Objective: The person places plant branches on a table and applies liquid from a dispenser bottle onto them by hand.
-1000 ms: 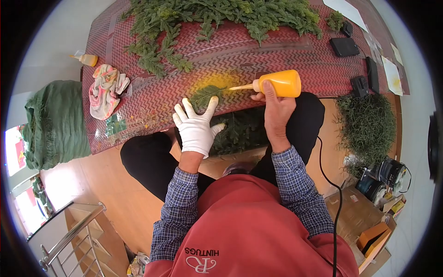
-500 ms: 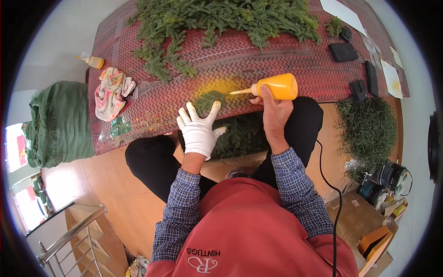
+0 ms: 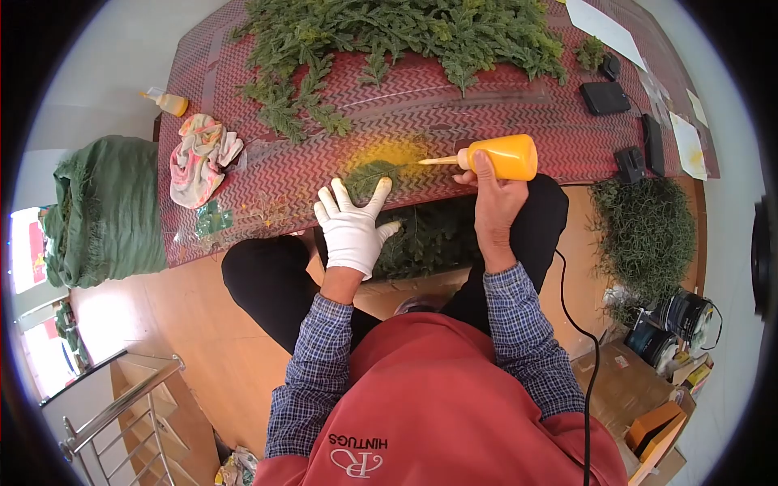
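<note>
My right hand [image 3: 496, 202] is wrapped round a yellow squeeze bottle [image 3: 512, 157], which lies nearly level with its thin nozzle pointing left. The nozzle tip is just right of a small green artificial sprig [image 3: 371, 176] on the table, close to its stem end. My left hand [image 3: 351, 235], in a white glove with yellowed fingertips, rests flat with fingers spread at the table's near edge. Its fingertips touch or nearly touch the sprig's lower side. Yellow smears [image 3: 393, 152] colour the table around the sprig.
Green artificial branches [image 3: 397, 36] heap at the table's far side. A stained cloth [image 3: 198, 158] and a second small bottle [image 3: 172, 104] are at left. Black devices [image 3: 604, 98] and papers lie at right. More greenery [image 3: 417, 239] sits between my knees, and a black cable [image 3: 596, 381] hangs at right.
My right hand has drawn the bottle a little to the right, so its nozzle tip is now farther from the sprig. My left hand stays nearly in place.
</note>
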### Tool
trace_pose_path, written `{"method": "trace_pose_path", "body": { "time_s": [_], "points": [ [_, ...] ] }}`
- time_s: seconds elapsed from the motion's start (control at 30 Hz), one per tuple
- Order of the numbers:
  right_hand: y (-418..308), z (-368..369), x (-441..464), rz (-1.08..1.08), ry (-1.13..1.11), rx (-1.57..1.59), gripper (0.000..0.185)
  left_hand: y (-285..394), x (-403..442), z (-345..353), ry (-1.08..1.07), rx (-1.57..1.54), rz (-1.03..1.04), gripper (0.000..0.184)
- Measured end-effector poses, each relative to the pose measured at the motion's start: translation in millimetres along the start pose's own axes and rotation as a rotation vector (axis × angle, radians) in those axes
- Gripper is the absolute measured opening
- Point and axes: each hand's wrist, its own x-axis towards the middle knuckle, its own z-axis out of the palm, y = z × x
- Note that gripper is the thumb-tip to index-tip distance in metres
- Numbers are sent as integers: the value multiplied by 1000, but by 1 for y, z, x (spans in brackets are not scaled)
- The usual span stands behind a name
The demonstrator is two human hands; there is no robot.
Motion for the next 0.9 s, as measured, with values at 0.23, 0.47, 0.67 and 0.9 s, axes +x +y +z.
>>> {"method": "trace_pose_path", "body": {
  "time_s": [0.23,0.47,0.67,0.9],
  "points": [
    [-26,-2,23,-26,-14,40,16,-29,-6,-15,64,-227,45,90],
    [-28,-7,40,38,8,169,19,-36,17,5,430,-389,87,64],
    [-23,-10,41,60,38,245,20,-23,2,11,543,-346,205,25],
    [-20,-13,44,57,32,280,20,2,-28,11,343,-351,349,41]
  ]
}}
